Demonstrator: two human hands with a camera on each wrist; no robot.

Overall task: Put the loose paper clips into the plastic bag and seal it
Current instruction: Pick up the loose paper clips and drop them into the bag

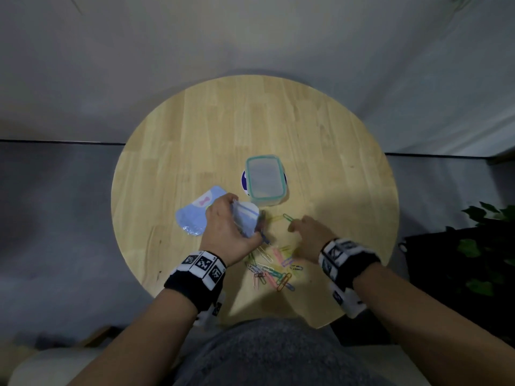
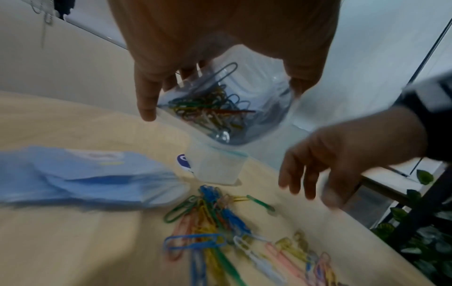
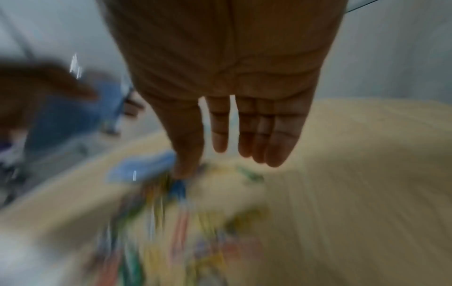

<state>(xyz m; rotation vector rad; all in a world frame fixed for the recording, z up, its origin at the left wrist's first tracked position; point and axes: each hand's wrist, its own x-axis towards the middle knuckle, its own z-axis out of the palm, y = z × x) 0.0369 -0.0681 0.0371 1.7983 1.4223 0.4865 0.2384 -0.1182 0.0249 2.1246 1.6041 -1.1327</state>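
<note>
My left hand (image 1: pixel 225 232) grips a clear plastic bag (image 1: pixel 245 220) with a blue zip strip, held above the round wooden table (image 1: pixel 320 140). The left wrist view shows several coloured paper clips (image 2: pixel 212 108) inside the plastic bag (image 2: pixel 259 108). Loose paper clips (image 1: pixel 274 267) lie in a heap near the table's front edge, and one green clip (image 1: pixel 288 217) lies apart. My right hand (image 1: pixel 309 235) hovers over the heap with straight fingers (image 3: pixel 244 131) and holds nothing. The right wrist view is heavily blurred.
A clear lidded box with a teal rim (image 1: pixel 265 179) stands at the table's middle on a blue-and-white sticker (image 1: pixel 244 181). A stack of light blue packets (image 1: pixel 195 215) lies left of my left hand. Green plant leaves (image 1: pixel 485 246) are at the right.
</note>
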